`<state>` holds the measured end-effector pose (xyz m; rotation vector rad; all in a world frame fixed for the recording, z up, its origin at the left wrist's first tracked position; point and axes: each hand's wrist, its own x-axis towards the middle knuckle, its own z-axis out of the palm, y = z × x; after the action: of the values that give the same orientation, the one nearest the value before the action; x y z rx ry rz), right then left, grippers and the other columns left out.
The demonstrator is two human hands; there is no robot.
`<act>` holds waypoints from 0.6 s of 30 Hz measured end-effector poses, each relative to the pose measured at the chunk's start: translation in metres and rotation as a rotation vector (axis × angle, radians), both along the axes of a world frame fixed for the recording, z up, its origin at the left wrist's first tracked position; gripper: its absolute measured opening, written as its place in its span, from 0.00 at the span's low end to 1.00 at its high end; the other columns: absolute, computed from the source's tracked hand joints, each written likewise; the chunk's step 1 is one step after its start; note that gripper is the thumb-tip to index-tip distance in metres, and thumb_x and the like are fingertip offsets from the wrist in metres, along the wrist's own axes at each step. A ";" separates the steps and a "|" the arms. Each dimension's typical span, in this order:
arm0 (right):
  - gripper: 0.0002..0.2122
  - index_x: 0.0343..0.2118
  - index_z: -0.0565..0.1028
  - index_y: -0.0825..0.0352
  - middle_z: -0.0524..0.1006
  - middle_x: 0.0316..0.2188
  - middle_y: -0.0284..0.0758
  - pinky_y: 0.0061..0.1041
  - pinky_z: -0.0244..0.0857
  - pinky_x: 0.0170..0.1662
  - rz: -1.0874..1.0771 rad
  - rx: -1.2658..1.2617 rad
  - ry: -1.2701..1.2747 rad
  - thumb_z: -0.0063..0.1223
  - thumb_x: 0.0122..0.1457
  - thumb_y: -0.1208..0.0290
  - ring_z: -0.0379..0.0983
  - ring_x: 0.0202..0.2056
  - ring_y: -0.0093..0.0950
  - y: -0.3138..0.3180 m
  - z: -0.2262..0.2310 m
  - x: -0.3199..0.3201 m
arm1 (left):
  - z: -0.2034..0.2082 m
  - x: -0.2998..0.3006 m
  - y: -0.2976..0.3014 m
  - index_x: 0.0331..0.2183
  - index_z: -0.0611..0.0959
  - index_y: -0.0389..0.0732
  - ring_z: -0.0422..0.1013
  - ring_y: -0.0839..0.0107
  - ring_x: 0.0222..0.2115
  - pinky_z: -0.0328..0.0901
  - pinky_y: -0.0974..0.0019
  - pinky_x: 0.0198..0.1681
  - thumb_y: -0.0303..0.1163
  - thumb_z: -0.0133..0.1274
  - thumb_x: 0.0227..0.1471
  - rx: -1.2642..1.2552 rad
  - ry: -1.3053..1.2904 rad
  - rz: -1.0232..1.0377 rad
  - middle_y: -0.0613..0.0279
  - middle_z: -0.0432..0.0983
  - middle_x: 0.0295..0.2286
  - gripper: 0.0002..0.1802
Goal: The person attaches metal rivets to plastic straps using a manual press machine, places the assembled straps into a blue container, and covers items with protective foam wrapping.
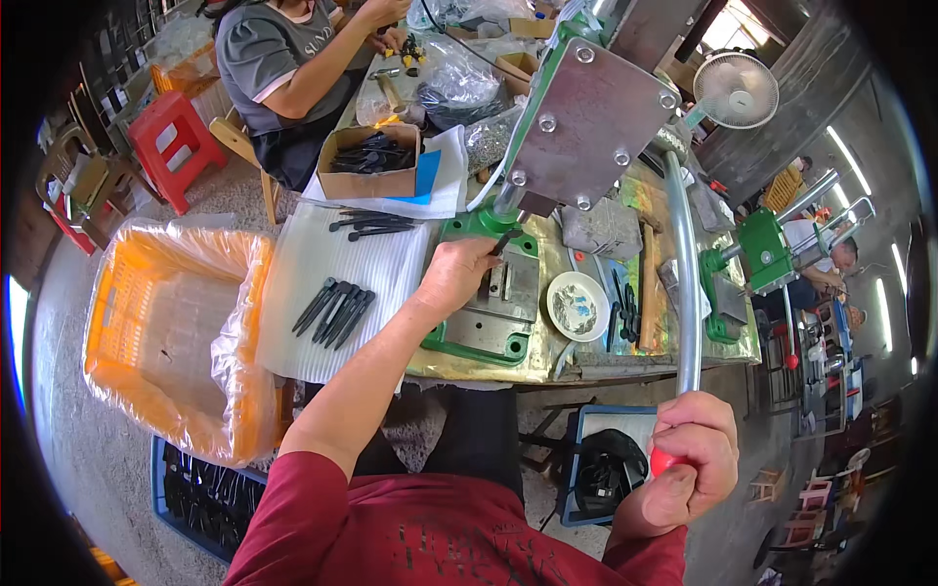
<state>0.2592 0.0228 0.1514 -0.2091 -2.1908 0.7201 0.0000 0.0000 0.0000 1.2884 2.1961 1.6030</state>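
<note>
Black slender piece (507,240), near far edge of green press base (477,353)
I judge it light, stiff, best held by one end; left hand (457,273) pinches it, right hand (701,451) clasps red lever knob (664,461).

The grey floor (63,410) spreads at eight o'clock. At ten o'clock there stands a red plastic stool (147,137), and a brown chair (86,186) near half past nine. Between one and two o'clock, a bright opening (745,27) is beside a dark grey wall (821,73). Toward three o'clock, white light tubes (882,313) are shining; a small wooden stool (769,479) stands at four o'clock.
</note>
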 end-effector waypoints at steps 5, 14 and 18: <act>0.07 0.18 0.67 0.66 0.69 0.20 0.37 0.24 0.61 0.24 -0.056 -0.061 0.190 0.55 0.38 0.73 0.66 0.21 0.29 -0.005 -0.034 -0.007 | -0.009 -0.001 -0.002 0.25 0.74 0.35 0.67 0.54 0.25 0.62 0.65 0.27 0.24 0.51 0.39 0.069 0.051 0.010 0.50 0.69 0.22 0.06; 0.06 0.16 0.65 0.67 0.67 0.19 0.36 0.24 0.56 0.16 0.110 0.376 0.115 0.51 0.34 0.82 0.62 0.14 0.31 0.044 -0.115 -0.051 | -0.004 -0.001 -0.001 0.27 0.75 0.35 0.66 0.54 0.24 0.61 0.65 0.27 0.25 0.51 0.39 0.079 0.059 -0.014 0.50 0.69 0.21 0.07; 0.06 0.16 0.67 0.68 0.67 0.20 0.37 0.23 0.58 0.18 0.089 0.370 0.111 0.51 0.33 0.82 0.64 0.16 0.31 0.037 -0.103 -0.041 | -0.007 0.002 0.002 0.25 0.73 0.34 0.65 0.54 0.23 0.61 0.65 0.26 0.25 0.51 0.39 0.189 0.028 -0.007 0.50 0.69 0.21 0.06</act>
<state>0.2179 0.0595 0.0483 0.1162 -2.1909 0.3528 0.0017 0.0020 -0.0070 1.3722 2.0957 1.8382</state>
